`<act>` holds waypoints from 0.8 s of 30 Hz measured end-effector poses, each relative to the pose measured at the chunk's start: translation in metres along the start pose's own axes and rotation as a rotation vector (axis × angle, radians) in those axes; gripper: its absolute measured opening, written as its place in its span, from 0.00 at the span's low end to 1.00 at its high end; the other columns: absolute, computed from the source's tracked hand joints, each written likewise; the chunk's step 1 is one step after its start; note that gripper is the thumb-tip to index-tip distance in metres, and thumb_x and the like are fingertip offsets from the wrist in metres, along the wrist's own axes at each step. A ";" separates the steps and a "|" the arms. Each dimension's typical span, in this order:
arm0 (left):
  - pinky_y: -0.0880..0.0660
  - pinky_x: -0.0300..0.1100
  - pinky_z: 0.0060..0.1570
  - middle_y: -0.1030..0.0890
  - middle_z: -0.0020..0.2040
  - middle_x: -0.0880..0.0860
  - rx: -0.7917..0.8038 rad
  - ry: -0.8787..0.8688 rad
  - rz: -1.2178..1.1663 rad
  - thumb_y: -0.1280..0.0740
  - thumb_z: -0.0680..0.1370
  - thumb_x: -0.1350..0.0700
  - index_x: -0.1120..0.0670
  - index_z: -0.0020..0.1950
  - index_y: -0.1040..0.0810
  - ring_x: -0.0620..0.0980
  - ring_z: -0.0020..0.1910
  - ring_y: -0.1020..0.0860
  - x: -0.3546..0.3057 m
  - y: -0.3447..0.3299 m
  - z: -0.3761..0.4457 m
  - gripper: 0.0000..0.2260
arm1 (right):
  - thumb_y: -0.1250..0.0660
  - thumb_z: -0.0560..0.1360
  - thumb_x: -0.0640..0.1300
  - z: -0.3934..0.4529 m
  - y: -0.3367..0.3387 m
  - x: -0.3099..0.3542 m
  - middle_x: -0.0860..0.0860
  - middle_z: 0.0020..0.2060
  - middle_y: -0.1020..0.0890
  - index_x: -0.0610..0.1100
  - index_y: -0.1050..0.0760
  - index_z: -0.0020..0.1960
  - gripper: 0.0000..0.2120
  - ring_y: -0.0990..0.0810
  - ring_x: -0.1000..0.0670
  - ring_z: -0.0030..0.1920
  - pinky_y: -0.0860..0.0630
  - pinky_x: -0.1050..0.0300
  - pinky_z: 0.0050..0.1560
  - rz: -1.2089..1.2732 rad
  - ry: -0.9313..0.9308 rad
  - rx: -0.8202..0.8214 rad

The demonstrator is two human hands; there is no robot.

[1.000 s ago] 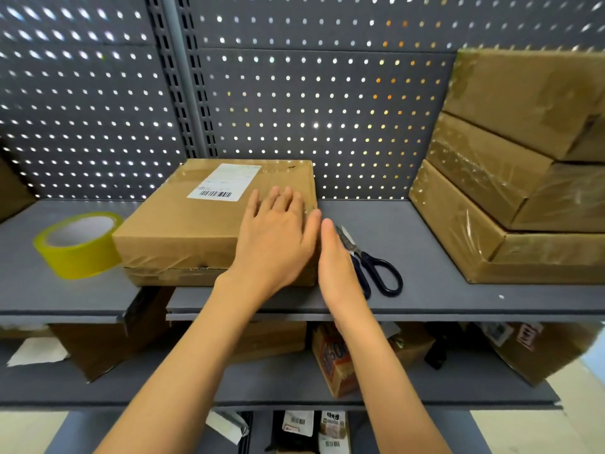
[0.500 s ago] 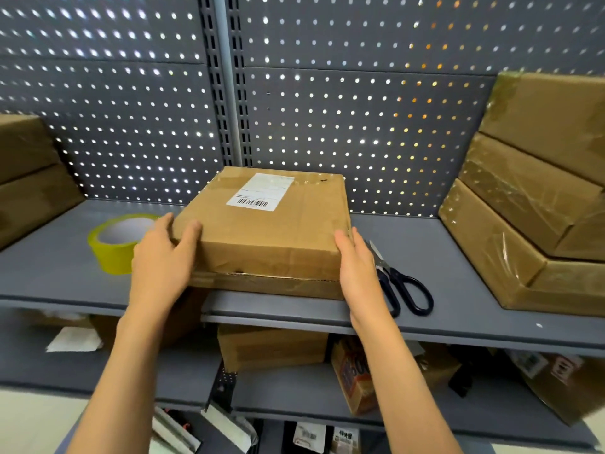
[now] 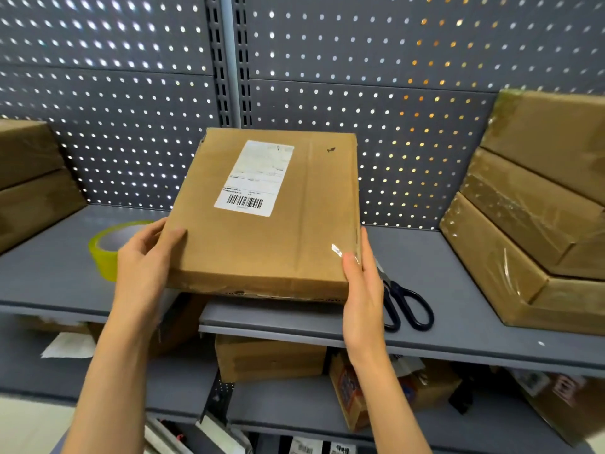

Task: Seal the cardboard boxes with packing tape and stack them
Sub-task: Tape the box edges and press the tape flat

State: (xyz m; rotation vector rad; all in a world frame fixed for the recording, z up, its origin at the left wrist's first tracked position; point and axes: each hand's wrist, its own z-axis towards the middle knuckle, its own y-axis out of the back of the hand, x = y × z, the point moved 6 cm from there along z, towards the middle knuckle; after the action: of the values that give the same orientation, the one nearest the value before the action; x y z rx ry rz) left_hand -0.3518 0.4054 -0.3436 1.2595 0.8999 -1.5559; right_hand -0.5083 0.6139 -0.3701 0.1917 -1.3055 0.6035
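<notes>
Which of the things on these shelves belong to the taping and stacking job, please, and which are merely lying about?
Job: labelled box, tape roll, scissors, sealed stack.
Lying about: lower-shelf cartons, loose paper.

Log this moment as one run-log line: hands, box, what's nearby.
left hand: grips box left edge | right hand: flat on right edge | labelled box: tilted up off shelf | tape roll, scissors: idle
</notes>
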 end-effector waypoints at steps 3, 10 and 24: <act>0.31 0.32 0.44 0.24 0.49 0.43 0.009 -0.014 -0.050 0.36 0.79 0.56 0.54 0.65 0.26 0.37 0.46 0.27 -0.003 0.000 -0.001 0.14 | 0.46 0.82 0.44 0.003 0.005 0.009 0.61 0.72 0.36 0.51 0.44 0.76 0.23 0.37 0.71 0.66 0.37 0.79 0.59 0.012 0.053 -0.002; 0.30 0.37 0.42 0.22 0.48 0.44 0.090 0.087 -0.132 0.35 0.78 0.51 0.52 0.58 0.23 0.42 0.46 0.25 0.000 -0.010 -0.011 0.11 | 0.46 0.82 0.41 0.010 0.017 0.017 0.59 0.71 0.33 0.49 0.41 0.75 0.21 0.35 0.67 0.68 0.36 0.75 0.62 0.017 0.116 0.022; 0.23 0.49 0.48 0.19 0.55 0.50 0.204 0.285 -0.550 0.35 0.76 0.48 0.51 0.67 0.26 0.52 0.54 0.21 -0.004 -0.029 -0.027 0.20 | 0.44 0.82 0.45 0.049 0.031 0.069 0.62 0.72 0.37 0.53 0.44 0.76 0.23 0.40 0.64 0.72 0.42 0.65 0.72 -0.143 0.193 0.071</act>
State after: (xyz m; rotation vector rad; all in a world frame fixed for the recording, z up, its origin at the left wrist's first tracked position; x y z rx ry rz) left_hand -0.3708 0.4404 -0.3455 1.4843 1.3838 -1.9604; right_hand -0.5562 0.6389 -0.2977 0.2763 -1.0752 0.5330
